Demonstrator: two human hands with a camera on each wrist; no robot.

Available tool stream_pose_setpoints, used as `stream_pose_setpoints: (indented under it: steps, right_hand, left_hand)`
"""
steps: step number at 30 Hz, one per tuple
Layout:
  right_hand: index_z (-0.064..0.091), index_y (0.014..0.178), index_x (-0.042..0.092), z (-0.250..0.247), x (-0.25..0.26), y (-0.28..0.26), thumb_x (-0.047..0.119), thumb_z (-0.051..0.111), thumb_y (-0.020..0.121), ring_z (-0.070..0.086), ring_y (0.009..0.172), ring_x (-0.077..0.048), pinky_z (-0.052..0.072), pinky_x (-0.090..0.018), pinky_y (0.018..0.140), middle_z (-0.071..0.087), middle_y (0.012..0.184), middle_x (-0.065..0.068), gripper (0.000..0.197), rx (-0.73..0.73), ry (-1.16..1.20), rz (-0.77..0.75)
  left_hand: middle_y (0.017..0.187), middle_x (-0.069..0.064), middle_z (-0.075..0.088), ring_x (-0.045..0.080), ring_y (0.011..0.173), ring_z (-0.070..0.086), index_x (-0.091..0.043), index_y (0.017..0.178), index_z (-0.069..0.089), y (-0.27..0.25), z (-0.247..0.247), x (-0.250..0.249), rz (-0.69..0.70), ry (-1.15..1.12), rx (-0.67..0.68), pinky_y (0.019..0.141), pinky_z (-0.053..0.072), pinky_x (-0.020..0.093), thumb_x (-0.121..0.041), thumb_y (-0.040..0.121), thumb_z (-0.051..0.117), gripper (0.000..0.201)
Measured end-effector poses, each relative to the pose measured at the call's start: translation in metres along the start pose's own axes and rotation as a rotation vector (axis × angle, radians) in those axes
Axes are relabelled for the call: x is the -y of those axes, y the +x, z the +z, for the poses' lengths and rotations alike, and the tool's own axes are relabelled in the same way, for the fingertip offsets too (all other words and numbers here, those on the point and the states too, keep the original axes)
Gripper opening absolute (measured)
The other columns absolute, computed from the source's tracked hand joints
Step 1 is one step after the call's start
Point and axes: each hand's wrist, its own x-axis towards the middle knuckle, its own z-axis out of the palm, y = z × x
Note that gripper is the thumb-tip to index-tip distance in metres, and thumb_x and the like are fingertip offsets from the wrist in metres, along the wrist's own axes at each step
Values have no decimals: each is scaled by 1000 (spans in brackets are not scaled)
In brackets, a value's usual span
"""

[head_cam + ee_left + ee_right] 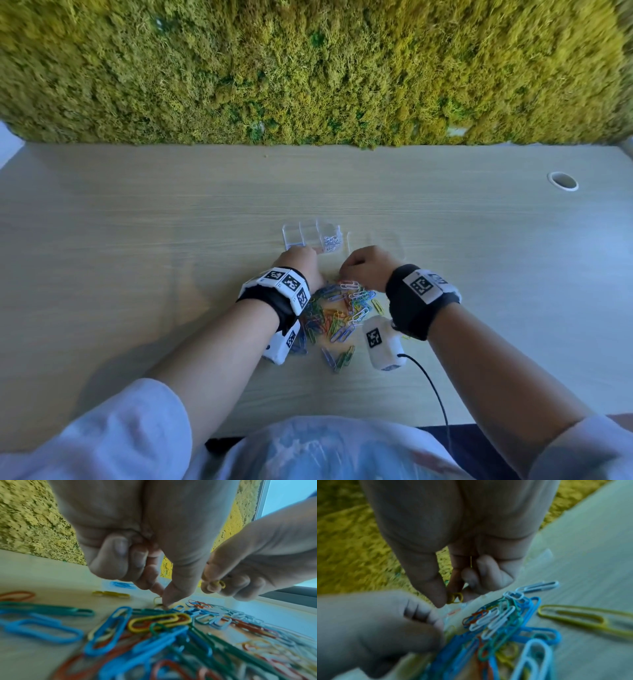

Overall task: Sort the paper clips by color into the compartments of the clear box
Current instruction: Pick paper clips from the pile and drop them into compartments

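Observation:
A mixed pile of coloured paper clips (339, 311) lies on the wooden table between my wrists. Just beyond it stands the clear box (310, 234); its right compartment holds white clips (331, 242), and blue clips (122, 584) show in another. My left hand (162, 601) has its fingers curled, with thumb and forefinger pinching a yellow clip (157, 600) at the pile's far edge. My right hand (452, 599) is close beside it and pinches another yellow clip (455, 597) between thumb and fingers, just above the table.
A clear lid (385, 243) lies right of the box. A moss wall (308, 68) borders the table's far edge, and a cable hole (563, 180) sits at the far right. A black cable (431, 387) trails from my right wrist. Loose yellow clips (111, 594) lie apart from the pile.

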Motion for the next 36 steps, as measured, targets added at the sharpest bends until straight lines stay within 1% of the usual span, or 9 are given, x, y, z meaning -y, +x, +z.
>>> stream_pose_setpoints:
  steps: [4,8,10,14,18,22,28,32,36]
  right_hand:
    - [61,78,8,-12,-12,-7,-5,55,87,50,45,-13,39,-18,40,53,61,-7,17,86,742,76]
    - [57,85,10,-24,-22,-13,-3,41,90,54,43,-11,43,-15,38,55,60,-4,22,104,1114,161]
    - [53,80,12,-28,-26,-16,1,38,90,50,42,-10,38,-15,36,50,60,-2,22,106,1114,191]
    - [60,78,10,-31,-35,-19,4,55,89,35,45,-11,27,-17,36,40,61,-2,13,54,636,182]
    - [69,79,15,-28,-34,-26,24,72,81,45,54,-10,32,-17,44,52,60,4,9,10,-247,150]
    - [68,78,13,-16,-31,-28,34,73,80,55,69,-15,39,-18,48,61,75,-2,22,15,-513,150]
    - [72,92,7,-12,-31,-26,43,69,79,59,76,-20,53,-29,69,69,91,-8,39,17,-547,201]
    - [63,78,14,-20,-34,-27,30,61,84,53,62,-18,44,-25,60,60,72,-4,18,63,-375,207]
    - [57,70,9,-24,-37,-27,4,59,82,50,53,-18,42,-27,53,59,65,-11,13,129,163,186]
  left_hand:
    - [88,4,63,26,71,60,-13,73,61,-10,-4,-3,30,-110,-5,56,40,27,-32,77,65,19]
    - [67,-3,42,15,52,39,-21,80,50,-16,-3,0,-60,-623,78,47,30,22,-20,81,53,3]
    - [64,-3,42,10,46,36,-20,108,51,-18,1,5,-110,-1017,128,38,28,18,-8,84,45,27]
    - [63,-2,37,8,44,33,-15,90,50,-25,-3,20,-148,-1296,99,34,23,14,0,85,39,20]
    - [69,-3,48,13,55,41,-19,82,52,-26,-16,45,-130,-845,-103,48,32,21,-14,85,53,6]
    - [70,-7,55,18,70,51,-22,72,53,-28,-24,72,-144,-411,-218,56,36,24,-20,80,61,11]
    - [61,-7,54,12,49,46,-25,90,62,-34,-24,74,-71,-179,-113,46,31,21,-25,80,63,10]
    - [103,-3,68,18,84,64,-31,104,65,-30,-25,54,13,-55,-85,72,51,26,-35,83,62,21]
    - [103,-5,68,19,85,61,-28,95,67,-21,-24,42,8,33,-125,74,48,27,-33,85,61,13]
